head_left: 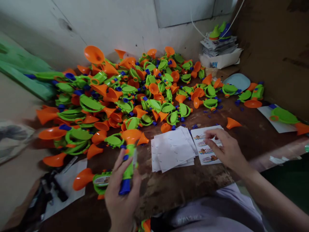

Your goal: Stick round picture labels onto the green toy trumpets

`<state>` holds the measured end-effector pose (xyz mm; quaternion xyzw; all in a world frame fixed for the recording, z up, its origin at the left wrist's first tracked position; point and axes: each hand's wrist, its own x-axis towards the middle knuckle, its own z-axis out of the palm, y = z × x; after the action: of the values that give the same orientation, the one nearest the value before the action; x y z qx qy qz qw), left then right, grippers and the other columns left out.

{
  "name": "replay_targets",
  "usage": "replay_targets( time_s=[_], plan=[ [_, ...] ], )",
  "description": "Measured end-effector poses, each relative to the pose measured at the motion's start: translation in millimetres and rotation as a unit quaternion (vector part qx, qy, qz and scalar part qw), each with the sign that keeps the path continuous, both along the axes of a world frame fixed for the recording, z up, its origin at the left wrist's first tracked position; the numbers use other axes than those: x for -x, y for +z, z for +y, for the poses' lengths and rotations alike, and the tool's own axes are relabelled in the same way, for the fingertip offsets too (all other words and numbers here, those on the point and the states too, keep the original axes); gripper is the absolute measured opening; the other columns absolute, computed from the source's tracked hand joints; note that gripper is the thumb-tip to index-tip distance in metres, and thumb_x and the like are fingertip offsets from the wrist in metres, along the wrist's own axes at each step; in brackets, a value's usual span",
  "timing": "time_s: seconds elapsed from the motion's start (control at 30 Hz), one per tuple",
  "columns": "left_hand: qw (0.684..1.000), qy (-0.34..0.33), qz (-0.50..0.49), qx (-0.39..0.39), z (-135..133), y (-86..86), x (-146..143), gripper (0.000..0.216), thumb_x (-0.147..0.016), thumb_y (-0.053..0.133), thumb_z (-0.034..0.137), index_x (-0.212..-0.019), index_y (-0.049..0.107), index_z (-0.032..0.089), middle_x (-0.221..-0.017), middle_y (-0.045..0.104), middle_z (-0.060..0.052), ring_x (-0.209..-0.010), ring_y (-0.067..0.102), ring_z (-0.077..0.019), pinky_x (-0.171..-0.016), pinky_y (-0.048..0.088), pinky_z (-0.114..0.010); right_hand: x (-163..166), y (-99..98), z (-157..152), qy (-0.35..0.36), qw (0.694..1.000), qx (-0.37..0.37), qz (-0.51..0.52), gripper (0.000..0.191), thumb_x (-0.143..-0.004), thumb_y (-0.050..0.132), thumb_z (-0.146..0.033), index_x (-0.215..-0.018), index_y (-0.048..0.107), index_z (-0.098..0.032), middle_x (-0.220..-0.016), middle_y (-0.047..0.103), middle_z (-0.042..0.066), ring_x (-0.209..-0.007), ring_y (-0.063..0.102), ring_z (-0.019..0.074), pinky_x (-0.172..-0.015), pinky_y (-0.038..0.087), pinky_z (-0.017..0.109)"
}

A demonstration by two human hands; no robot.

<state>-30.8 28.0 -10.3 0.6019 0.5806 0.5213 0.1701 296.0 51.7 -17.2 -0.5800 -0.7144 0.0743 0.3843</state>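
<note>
A toy trumpet (129,158) with an orange bell, green body and blue mouthpiece is in my left hand (123,190). My fingers and thumb wrap its sides, and the bell points away from me. Just above a sheet of printed stickers (201,149) hovers my right hand (227,148). Its fingers are bent, with thumb and forefinger a little apart and no object visible between them. Left of that sheet lies a stack of white paper sheets (172,149). Beside my left hand rests another trumpet (83,178) with an oval sticker on its green side.
A large heap of toy trumpets (127,88) covers the back and left of the brown table (164,190). A loose orange bell (233,123) lies to the right. Far back stands a box of papers (220,54) near a pale blue plate (238,81). Black pens (56,187) lie at left.
</note>
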Motion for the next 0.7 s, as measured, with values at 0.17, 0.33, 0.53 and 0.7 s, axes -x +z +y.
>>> replay_targets(
  time_s=[0.17,0.33,0.53,0.7],
  plan=[
    [0.96,-0.008,0.274,0.049,1.8,-42.1,70.1,0.05,-0.096,0.065,0.019,-0.144,0.067,0.033,-0.167,0.051,-0.008,-0.159,0.039,-0.0409,-0.128,0.038,-0.063,-39.4,-28.6,-39.1,0.066,0.963,0.081,-0.248,0.026,-0.097,0.067,-0.026,-0.122,0.071,-0.024,-0.128,0.074,0.014,-0.118,0.067,0.034,-0.097,0.056,0.049],
    [0.901,-0.019,0.407,0.151,0.2,-62.5,74.8,0.044,-0.102,0.058,0.029,-0.144,0.068,0.021,-0.171,0.041,-0.02,-0.165,0.01,-0.0517,-0.121,0.018,-0.087,-47.1,-51.2,-49.5,0.064,0.92,0.085,-0.377,0.046,-0.09,0.067,-0.013,-0.134,0.069,-0.025,-0.129,0.076,0.013,-0.122,0.069,0.0323,-0.095,0.058,0.046],
    [0.903,-0.059,0.408,0.118,9.4,-60.6,58.7,0.045,-0.102,0.06,0.035,-0.145,0.066,0.023,-0.165,0.05,-0.021,-0.165,0.011,-0.0516,-0.118,0.022,-0.088,-58.5,-58.3,-47.6,0.127,0.917,0.046,-0.375,0.045,-0.094,0.058,-0.009,-0.135,0.071,-0.021,-0.13,0.079,0.01,-0.126,0.072,0.0304,-0.102,0.061,0.045],
    [0.926,-0.199,0.322,-0.004,8.3,-65.8,6.2,0.039,-0.102,0.058,0.024,-0.14,0.067,0.026,-0.148,0.069,-0.014,-0.152,0.051,-0.0373,-0.12,0.047,-0.064,-60.4,-53.3,-46.2,0.119,0.943,0.093,-0.298,0.058,-0.087,0.049,0.004,-0.132,0.075,-0.022,-0.13,0.08,0.009,-0.127,0.074,0.0255,-0.104,0.063,0.039]
  ],
)
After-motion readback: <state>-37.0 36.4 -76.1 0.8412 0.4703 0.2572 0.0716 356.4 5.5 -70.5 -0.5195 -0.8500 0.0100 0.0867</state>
